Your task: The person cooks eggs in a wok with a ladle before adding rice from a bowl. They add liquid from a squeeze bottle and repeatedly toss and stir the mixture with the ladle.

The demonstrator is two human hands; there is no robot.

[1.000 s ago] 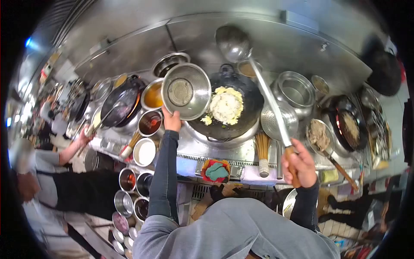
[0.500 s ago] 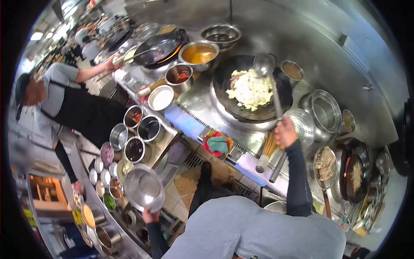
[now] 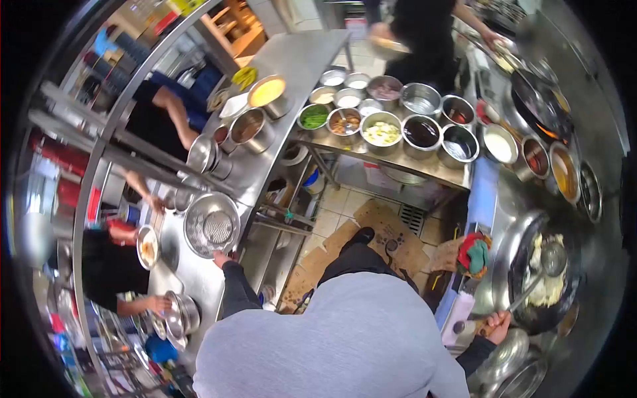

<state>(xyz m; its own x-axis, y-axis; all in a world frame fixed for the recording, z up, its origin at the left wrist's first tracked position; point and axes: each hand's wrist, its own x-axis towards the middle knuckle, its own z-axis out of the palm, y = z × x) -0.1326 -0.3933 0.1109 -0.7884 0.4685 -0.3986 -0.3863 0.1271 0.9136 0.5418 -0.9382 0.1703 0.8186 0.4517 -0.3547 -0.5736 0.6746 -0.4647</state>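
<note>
My left hand (image 3: 223,257) grips the near rim of a steel colander (image 3: 193,229), whose bottom shows perforations, over the left steel counter. My right hand (image 3: 494,327) is closed around the handle of a ladle (image 3: 553,257). The ladle's bowl rests among pale yellow-white food (image 3: 545,290) inside a dark wok (image 3: 531,317) on the range at the right. A folded red and green cloth (image 3: 474,255) lies at the range's edge, above my right hand in view.
Several steel pots of ingredients, such as chopped greens (image 3: 313,117) and dark sauce (image 3: 422,131), crowd the prep table ahead. A pot of yellow liquid (image 3: 267,91) stands on the left counter. Co-workers' hands (image 3: 158,304) work beyond the shelf posts. Cardboard (image 3: 371,229) covers the floor.
My view has turned left. My left hand has brought the steel colander over to the left counter. The ladle has dipped lower into the wok, and the food there is more spread out.
</note>
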